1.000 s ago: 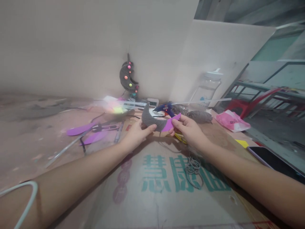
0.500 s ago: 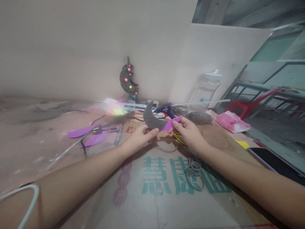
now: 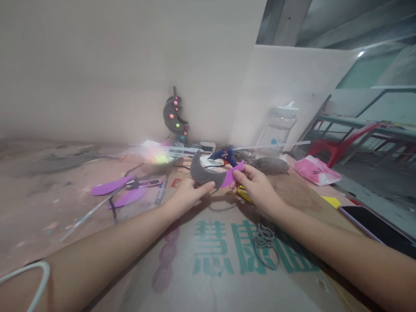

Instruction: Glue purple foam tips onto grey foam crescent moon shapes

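Note:
Between my hands is a purple crescent (image 3: 230, 177), wrapped over most of its length in grey yarn (image 3: 205, 174); its right tip is bare. My left hand (image 3: 191, 190) grips the wrapped lower part, thumb along its edge. The bare purple tip is pinched by my right hand (image 3: 251, 182), its thumb on the front. A strand of yarn hangs below the crescent to a loose grey coil (image 3: 264, 242) on the cardboard (image 3: 182, 260). Yellow-handled scissors (image 3: 244, 194) lie partly hidden behind my right hand.
Behind the crescent sit a blue glue gun (image 3: 224, 156) and a grey yarn skein (image 3: 271, 165). A decorated grey crescent (image 3: 172, 115) leans on the wall. Purple cutouts (image 3: 112, 185) lie left; a water bottle (image 3: 282, 125), pink packet (image 3: 316, 170) and phone (image 3: 377, 227) are right.
The crescent has shifted slightly left and tipped a little in my hands, and both hands keep their hold. The whole view has moved slightly, so the background sits lower.

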A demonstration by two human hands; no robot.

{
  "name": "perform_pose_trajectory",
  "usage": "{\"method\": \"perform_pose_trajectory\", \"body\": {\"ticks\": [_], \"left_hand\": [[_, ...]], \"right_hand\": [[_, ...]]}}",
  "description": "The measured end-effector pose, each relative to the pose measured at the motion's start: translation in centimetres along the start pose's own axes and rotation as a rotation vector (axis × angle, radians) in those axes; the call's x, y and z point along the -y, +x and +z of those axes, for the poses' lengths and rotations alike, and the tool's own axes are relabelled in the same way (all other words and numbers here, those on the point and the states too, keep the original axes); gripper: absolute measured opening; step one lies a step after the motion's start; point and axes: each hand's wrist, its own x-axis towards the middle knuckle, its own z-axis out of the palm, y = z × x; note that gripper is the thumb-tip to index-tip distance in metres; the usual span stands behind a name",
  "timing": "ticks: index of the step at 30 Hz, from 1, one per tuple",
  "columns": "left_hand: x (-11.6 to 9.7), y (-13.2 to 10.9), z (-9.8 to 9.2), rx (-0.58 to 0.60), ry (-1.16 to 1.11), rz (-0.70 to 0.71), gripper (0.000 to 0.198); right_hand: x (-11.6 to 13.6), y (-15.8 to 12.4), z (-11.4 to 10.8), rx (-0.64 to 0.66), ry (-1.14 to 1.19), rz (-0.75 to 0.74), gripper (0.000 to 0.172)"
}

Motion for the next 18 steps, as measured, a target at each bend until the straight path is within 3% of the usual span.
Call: {"method": "perform_pose_trajectory", "body": {"ticks": [4, 8, 12, 15, 18], "left_hand": [[0.2, 0.3, -0.3, -0.013, -0.044, 0.006, 0.045], [-0.5, 0.1, -0.3, -0.091, -0.074, 0.094, 0.046], [-1.4, -0.2, -0.1, -0.159, -0.028, 0.129, 0.036], [-1.7, -0.2, 0.0, -0.176, 0.008, 0.16, 0.028], [-1.6, -0.1, -0.1, -0.185, 0.047, 0.163, 0.025]], "right_hand": [[-0.4, -0.1, 0.1, -0.012, -0.004, -0.001, 0.041], [-0.3, -0.4, 0.6, 0.188, -0.042, 0.001, 0.053], [-0.1, -1.0, 1.6, 0.351, -0.346, -0.091, 0.032], [-0.1, -1.6, 2.4, 0.405, -0.565, -0.203, 0.018], [-0.1, -2.3, 2.9, 0.418, -0.644, -0.341, 0.009]]}}
